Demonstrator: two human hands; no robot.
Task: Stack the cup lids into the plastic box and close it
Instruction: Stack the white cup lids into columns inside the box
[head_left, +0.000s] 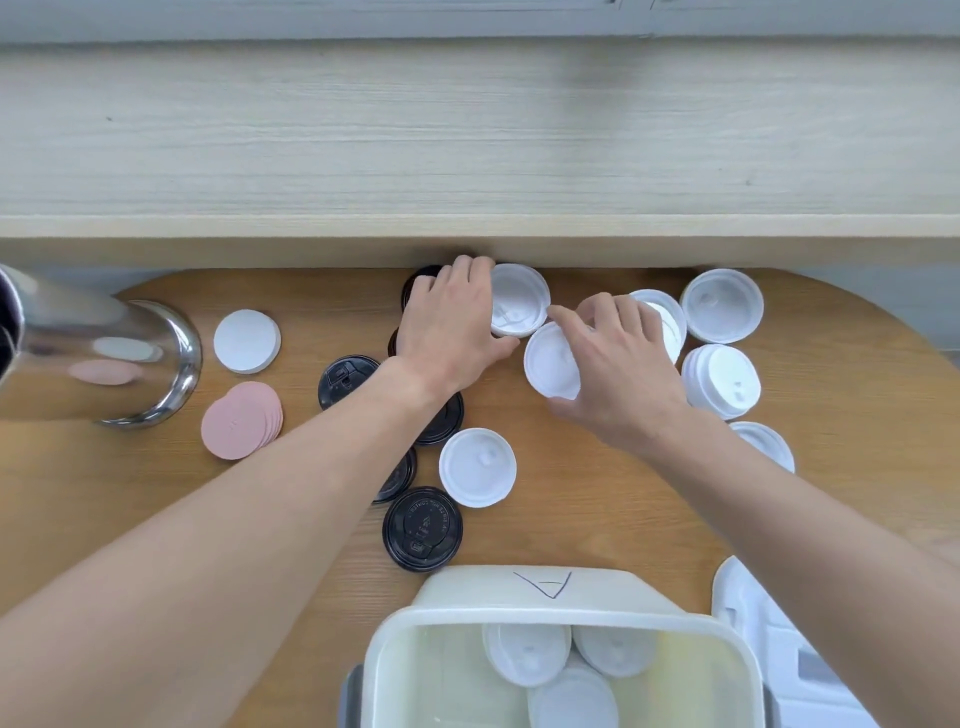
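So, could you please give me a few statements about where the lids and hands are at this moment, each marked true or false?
1. The plastic box already holds several white lids. True.
2. The right hand holds a black lid. False: it holds a white lid.
3. The left hand touches a white lid at the far edge of the table. True.
4. The pink discs lie inside the box. False: they lie on the table, beside the metal cup.
5. The box is closed. False: it stands open.
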